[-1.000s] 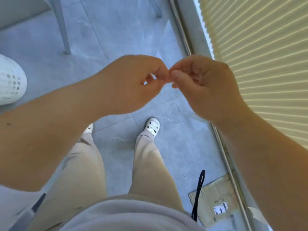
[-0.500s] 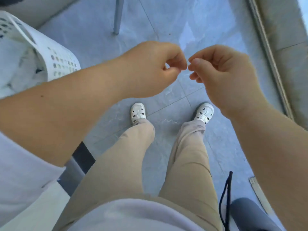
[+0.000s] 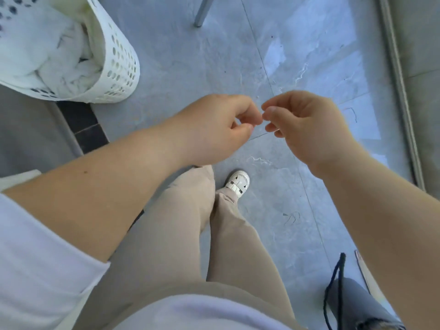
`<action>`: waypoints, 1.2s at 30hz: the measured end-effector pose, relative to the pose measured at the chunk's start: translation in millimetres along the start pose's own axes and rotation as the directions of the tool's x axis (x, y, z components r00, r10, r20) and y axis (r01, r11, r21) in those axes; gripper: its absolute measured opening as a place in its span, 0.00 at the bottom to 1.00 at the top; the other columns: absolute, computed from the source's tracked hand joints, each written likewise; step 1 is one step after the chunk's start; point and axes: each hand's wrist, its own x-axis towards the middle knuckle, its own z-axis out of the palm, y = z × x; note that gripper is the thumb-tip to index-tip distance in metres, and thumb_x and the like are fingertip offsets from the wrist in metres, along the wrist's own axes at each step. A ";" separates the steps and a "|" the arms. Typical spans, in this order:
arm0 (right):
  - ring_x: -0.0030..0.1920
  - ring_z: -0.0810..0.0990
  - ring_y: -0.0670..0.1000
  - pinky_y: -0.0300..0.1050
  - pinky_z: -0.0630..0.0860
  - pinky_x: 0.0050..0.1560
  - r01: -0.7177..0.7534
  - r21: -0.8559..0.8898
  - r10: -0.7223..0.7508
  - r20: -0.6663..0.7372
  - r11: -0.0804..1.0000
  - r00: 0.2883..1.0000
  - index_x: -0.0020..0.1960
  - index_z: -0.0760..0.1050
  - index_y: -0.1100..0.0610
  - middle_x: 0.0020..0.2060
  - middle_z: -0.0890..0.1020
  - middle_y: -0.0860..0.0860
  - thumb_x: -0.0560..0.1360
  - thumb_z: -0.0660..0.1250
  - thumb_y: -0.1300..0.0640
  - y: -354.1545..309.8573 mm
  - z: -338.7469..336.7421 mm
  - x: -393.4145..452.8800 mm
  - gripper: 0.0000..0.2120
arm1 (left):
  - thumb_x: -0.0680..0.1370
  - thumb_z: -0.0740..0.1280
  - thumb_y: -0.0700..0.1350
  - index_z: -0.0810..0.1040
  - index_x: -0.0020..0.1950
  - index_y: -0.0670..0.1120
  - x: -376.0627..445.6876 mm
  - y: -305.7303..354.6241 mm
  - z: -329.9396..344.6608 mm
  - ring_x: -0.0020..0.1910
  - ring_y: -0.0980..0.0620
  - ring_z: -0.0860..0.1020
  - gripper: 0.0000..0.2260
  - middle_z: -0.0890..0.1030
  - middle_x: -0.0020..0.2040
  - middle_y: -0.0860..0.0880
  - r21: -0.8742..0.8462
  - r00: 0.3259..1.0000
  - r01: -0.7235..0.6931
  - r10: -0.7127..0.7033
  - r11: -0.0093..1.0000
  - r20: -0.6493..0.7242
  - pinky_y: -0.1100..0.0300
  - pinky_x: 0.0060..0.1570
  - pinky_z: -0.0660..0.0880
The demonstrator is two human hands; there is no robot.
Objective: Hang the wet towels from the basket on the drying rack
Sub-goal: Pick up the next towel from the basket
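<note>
**Hands empty, basket waits upper left**

Head view, looking straight down. Both hands meet at mid-frame over the grey floor (image 3: 190,58). The left hand (image 3: 214,129) has its fingers curled in, thumb against forefinger; the right hand (image 3: 307,125) mirrors it, fingertips nearly touching the left's. Whether they pinch something tiny, a thread or a hair perhaps, I cannot tell; nothing shows clearly between them. No towel in either hand, that much is plain.

The towels (image 3: 54,55) lie crumpled, white, inside the white perforated basket (image 3: 119,67), which stands at the upper left of the frame. That puts the load up and to the left of both hands, well apart from them, and the left hand is clearly the nearer. The bundle has no clear long axis; it's a heap, so I'd judge the next grab calls for a reach up-left and a lift before any edge can be found.

A metal leg (image 3: 202,13) shows at the top centre, possibly the rack's; the rails themselves are out of frame.
</note>
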 end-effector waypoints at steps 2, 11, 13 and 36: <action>0.43 0.83 0.56 0.56 0.80 0.48 0.011 -0.018 -0.010 0.021 1.000 1.000 0.39 0.78 0.46 0.37 0.84 0.51 0.74 0.65 0.57 -11.4 11.7 -12.8 0.08 | 0.77 0.62 0.43 0.77 0.53 0.52 -14.0 -6.3 -5.8 0.37 0.65 0.73 0.08 0.74 0.40 0.62 0.006 1.000 -0.029 0.029 1.000 0.000 0.80 0.36 0.64; 0.31 0.80 0.37 0.52 0.79 0.51 -0.036 -0.012 0.036 -0.018 0.999 0.999 0.40 0.80 0.49 0.33 0.82 0.47 0.74 0.65 0.58 -99.0 108.9 -14.0 0.08 | 0.77 0.61 0.43 0.77 0.55 0.50 -50.9 -94.5 -94.9 0.45 0.58 0.74 0.09 0.74 0.47 0.59 0.008 0.989 -0.131 0.132 0.991 -0.063 0.73 0.42 0.66; 0.34 0.81 0.41 0.54 0.79 0.52 -0.071 0.012 0.071 -0.006 0.997 0.997 0.39 0.79 0.48 0.34 0.83 0.49 0.74 0.65 0.59 -121.3 144.7 -4.0 0.08 | 0.77 0.61 0.44 0.77 0.57 0.50 -61.5 -127.2 -125.1 0.46 0.59 0.73 0.10 0.74 0.47 0.59 0.017 0.991 -0.118 0.119 0.993 -0.067 0.73 0.41 0.66; 0.40 0.81 0.49 0.48 0.79 0.47 -0.249 -0.015 0.245 0.241 0.968 0.939 0.42 0.77 0.48 0.39 0.81 0.49 0.75 0.62 0.59 -184.2 414.5 195.3 0.09 | 0.72 0.62 0.43 0.63 0.68 0.50 10.4 -528.1 -256.2 0.66 0.41 0.62 0.25 0.63 0.68 0.43 0.562 0.732 0.660 -0.595 0.498 -0.331 0.48 0.63 0.61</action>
